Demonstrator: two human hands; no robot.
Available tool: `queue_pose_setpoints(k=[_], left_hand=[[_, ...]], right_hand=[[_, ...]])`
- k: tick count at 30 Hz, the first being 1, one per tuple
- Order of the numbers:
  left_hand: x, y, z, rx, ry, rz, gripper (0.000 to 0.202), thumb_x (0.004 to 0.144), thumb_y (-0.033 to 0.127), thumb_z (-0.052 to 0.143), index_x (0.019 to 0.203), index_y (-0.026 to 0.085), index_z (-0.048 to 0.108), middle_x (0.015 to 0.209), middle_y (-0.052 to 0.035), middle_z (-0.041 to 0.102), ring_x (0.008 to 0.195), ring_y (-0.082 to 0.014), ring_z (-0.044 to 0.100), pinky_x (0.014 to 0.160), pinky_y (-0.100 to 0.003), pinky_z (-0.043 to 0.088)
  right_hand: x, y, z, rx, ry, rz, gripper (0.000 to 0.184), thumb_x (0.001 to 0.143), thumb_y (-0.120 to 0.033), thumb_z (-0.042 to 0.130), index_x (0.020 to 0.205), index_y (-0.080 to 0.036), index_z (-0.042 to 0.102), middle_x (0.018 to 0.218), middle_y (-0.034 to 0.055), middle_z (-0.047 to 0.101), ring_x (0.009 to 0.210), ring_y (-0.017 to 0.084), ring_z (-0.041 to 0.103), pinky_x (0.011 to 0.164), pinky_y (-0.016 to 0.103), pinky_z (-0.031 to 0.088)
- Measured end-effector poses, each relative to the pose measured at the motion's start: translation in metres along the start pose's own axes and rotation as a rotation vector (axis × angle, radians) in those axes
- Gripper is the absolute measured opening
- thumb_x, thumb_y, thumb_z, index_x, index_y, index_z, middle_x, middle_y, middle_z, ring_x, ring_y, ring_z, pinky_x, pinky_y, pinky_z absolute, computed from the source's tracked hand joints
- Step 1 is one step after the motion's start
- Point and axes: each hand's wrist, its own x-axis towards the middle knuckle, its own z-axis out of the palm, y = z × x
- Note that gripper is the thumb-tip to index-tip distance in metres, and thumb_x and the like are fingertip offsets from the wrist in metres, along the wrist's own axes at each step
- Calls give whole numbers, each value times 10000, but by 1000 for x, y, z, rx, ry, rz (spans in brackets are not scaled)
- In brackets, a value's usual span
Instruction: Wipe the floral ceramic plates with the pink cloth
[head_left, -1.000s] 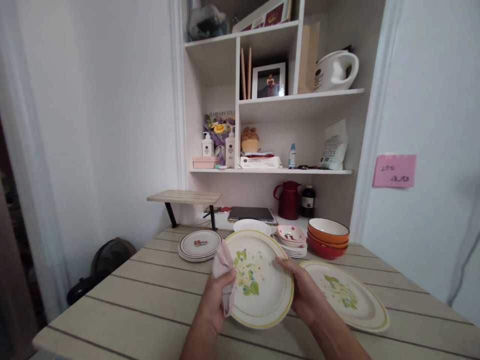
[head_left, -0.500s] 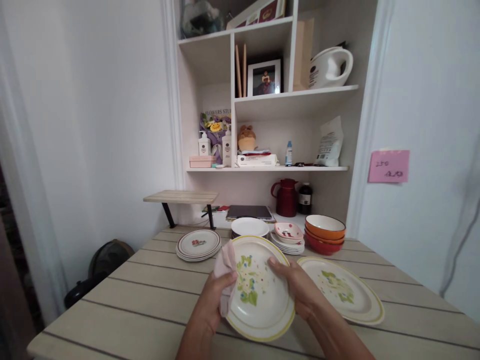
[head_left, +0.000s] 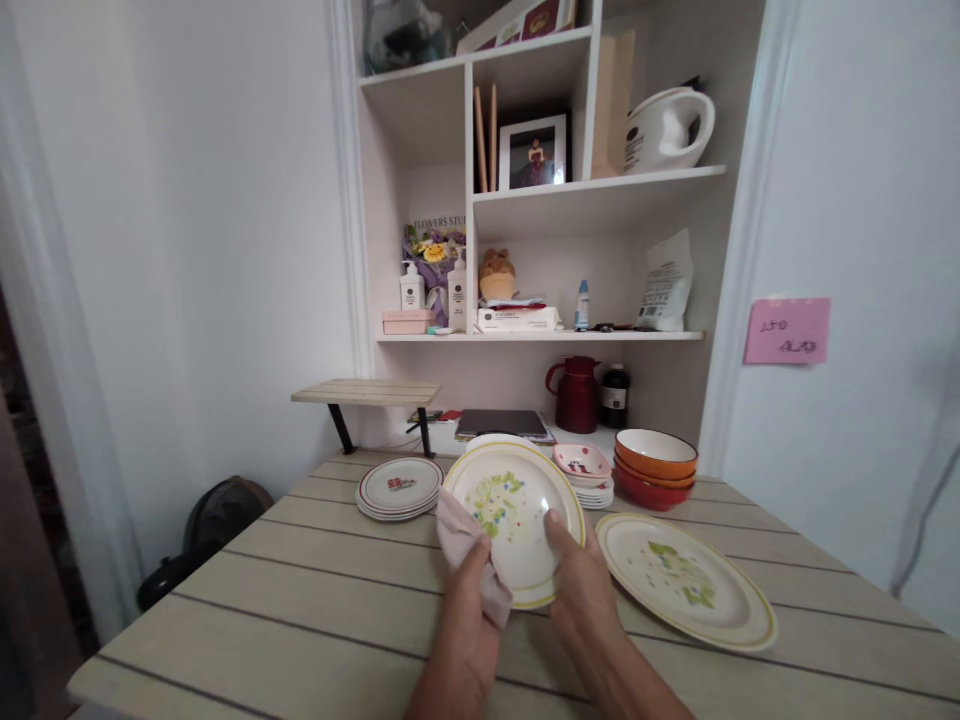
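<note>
Here's my left hand [head_left: 466, 622] pinching the pink cloth [head_left: 459, 532] at the rim, my right hand [head_left: 586, 592] gripping the flowered plate [head_left: 517, 548], tilted over the table [head_left: 315, 600]: best have thumbs firm, cloth flat, clear of the stacked bowls [head_left: 654, 466] beyond.

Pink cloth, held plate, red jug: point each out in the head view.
Pink cloth [head_left: 457, 527], head view: on its upper part.
Held plate [head_left: 519, 520], head view: middle of its face.
Red jug [head_left: 578, 398], head view: middle of its body.
</note>
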Motion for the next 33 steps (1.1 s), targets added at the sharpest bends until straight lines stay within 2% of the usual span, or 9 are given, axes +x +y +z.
queue_pose_setpoints(k=[2,4,7,11,15,22,24,27,33], left_hand=[[1,-2,0,-2,17,11,577,727,202,715,1275,130,550,1179,-157,685,1137,-304,608,954,-387,518],[1,2,0,4,32,32,572,719,188,720,1265,137,558,1186,-157,682,1137,-308,607,941,-387,527],[-2,15,-3,48,53,88,609,694,164,740,1273,172,552,1184,-140,687,1115,-307,622,909,-392,543],[-7,37,-10,150,59,61,635,657,177,768,1260,150,568,1119,-145,715,1046,-316,658,875,-400,553],[-12,48,-16,266,-20,-26,618,675,209,761,1255,112,571,1083,-169,722,999,-324,678,877,-421,541],[-18,50,-16,330,-167,-114,651,688,173,749,1297,100,531,1122,-182,704,1046,-319,659,946,-413,494],[-18,49,-16,336,-180,-115,658,693,170,745,1308,106,520,1147,-179,694,1056,-316,654,952,-407,490],[-16,48,-18,345,-172,-107,657,698,171,741,1312,108,516,1152,-176,692,1054,-311,656,948,-401,493],[-5,42,-20,273,-78,-77,592,713,239,733,1257,80,565,1079,-184,720,981,-324,685,895,-422,525]], right_hand=[[-1,2,1,22,-31,21,794,686,-299,767,1394,-290,408,974,18,763,825,248,721,760,401,592],[-1,1,0,18,-79,100,740,698,-313,761,1367,-247,452,986,49,761,875,265,714,774,405,584],[3,-7,-2,1,-182,272,628,727,-363,731,1287,-153,540,983,112,756,940,288,698,823,410,560],[10,-25,-9,36,-257,376,538,766,-420,677,1233,-170,585,1041,97,744,991,280,682,885,410,525],[12,-40,-15,-37,-303,396,514,744,-333,708,1222,-196,581,1030,86,748,946,278,696,874,425,523],[9,-52,-17,-120,-388,563,488,753,-242,678,1212,-115,572,910,146,759,806,292,724,809,453,544],[9,-51,-18,-141,-401,545,538,742,-214,686,1251,-111,543,903,152,759,781,294,725,793,459,547],[10,-44,-18,-146,-411,427,627,721,-179,701,1312,-132,495,893,143,761,754,295,724,768,468,552],[7,-24,-14,-130,-275,243,702,699,-189,714,1352,-158,457,855,121,763,721,294,719,709,454,566]])
